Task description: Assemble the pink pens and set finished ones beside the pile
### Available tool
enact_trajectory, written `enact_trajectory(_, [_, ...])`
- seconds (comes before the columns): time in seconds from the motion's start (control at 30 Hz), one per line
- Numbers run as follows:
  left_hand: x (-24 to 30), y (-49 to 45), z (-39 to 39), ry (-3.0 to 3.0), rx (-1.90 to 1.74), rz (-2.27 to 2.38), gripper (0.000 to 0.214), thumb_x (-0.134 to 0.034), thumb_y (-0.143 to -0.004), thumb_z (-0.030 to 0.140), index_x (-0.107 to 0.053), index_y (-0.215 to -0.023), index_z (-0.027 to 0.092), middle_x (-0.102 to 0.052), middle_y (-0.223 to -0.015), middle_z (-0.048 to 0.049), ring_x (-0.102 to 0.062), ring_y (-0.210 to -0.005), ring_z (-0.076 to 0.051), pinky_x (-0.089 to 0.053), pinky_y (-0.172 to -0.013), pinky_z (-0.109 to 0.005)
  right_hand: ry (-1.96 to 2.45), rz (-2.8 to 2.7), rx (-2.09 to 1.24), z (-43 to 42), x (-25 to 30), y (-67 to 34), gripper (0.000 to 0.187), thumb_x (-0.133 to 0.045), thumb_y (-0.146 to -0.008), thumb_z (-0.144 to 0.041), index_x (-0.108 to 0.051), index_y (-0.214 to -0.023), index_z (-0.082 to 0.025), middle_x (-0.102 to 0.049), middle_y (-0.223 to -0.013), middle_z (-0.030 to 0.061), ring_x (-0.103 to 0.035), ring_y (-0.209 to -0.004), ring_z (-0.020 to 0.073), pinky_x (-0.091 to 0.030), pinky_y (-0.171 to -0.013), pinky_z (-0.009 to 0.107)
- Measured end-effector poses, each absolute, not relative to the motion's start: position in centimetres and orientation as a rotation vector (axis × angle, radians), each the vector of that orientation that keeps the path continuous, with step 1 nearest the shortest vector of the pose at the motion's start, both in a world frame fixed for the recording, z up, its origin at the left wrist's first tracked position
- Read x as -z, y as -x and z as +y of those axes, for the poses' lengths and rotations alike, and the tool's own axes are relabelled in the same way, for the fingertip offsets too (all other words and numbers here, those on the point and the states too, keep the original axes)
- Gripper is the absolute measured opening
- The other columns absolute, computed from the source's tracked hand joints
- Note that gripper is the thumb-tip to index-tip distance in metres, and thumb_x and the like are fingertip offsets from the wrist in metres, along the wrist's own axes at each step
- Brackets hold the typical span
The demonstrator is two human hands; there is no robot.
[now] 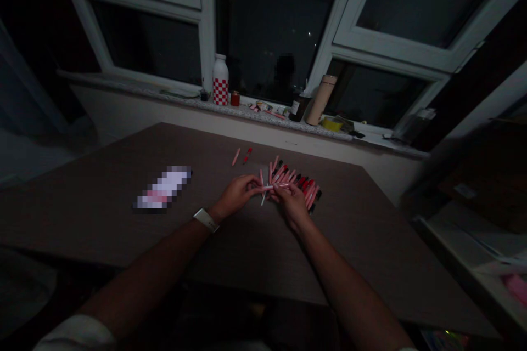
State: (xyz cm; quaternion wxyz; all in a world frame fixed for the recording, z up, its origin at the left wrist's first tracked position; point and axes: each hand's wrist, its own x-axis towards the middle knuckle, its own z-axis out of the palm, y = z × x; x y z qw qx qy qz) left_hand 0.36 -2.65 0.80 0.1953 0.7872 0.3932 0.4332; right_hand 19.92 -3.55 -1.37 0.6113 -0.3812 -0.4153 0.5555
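Observation:
Between my left hand (241, 192) and my right hand (294, 203) a pink pen (268, 188) lies nearly level, pinched by the fingertips of both. A loose pile of pink, red and black pens (312, 192) spreads on the table just behind and to the right of my right hand, which hides part of it. A thin white stick-like piece (263, 199) slants below the held pen. Farther back, apart from the pile, one pink pen (236, 157) and one red and dark pen (247, 156) lie side by side.
The brown table (197, 153) runs back to a windowsill. A phone with a blurred, lit screen (164, 189) lies on the left. Along the sill stand a red-checked white bottle (220, 82), a small red jar (235, 98), a dark bottle (297, 108) and a tan flask (321, 100).

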Motion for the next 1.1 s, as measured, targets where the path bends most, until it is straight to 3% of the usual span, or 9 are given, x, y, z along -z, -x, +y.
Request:
enact_trajectory(0.3, [-0.9,-0.3,-2.7,-2.117,-1.223,1.032,0.021,-0.072,-0.084,0.037,-0.07,-0.092,0.018,-0.069,-0.081,-0.0012,-0.058,-0.07,-0.015,-0.045,-0.064,-0.025,0.859,-0.903,-1.54,-4.4,0.2,-20.1,0.033,-0.088,-0.064,-0.038,-0.068,-0.079,-0.017,-0.073,-0.073,0.0016,-0.068,-0.063,0.0118,-0.057,-0.064,0.023])
enact_trajectory(0.57, [-1.1,-0.2,-2.6,-2.02,-1.312,1.026,0.025,-0.058,-0.092,0.039,-0.067,-0.091,0.016,-0.067,-0.077,-0.001,-0.059,-0.068,-0.014,-0.044,-0.06,-0.023,0.842,-1.051,-1.706,-5.7,0.0,-19.1,0.034,-0.086,-0.068,-0.04,-0.069,-0.085,-0.017,-0.076,-0.081,0.0048,-0.068,-0.066,0.0125,-0.056,-0.063,0.024])
enact_trajectory(0.8, [-0.7,-0.3,-2.5,-2.079,-1.352,1.085,0.034,-0.044,-0.1,0.04,-0.068,-0.091,0.017,-0.07,-0.083,-0.0032,-0.064,-0.078,-0.016,-0.049,-0.073,-0.026,0.777,-1.107,-1.607,-5.5,-0.1,-18.9,0.039,-0.079,-0.074,-0.051,-0.068,-0.093,-0.019,-0.076,-0.09,0.0054,-0.07,-0.078,0.0144,-0.055,-0.067,0.025])
enact_trajectory(1.1, [-0.9,1.0,-1.6,-2.046,-1.452,1.394,0.036,-0.04,-0.1,0.043,-0.066,-0.095,0.019,-0.068,-0.084,-0.0049,-0.064,-0.081,-0.02,-0.052,-0.071,-0.03,0.768,-1.09,-1.497,-4.8,0.3,-19.2,0.04,-0.077,-0.075,-0.053,-0.064,-0.098,-0.023,-0.077,-0.093,0.0056,-0.071,-0.079,0.0169,-0.055,-0.064,0.026])
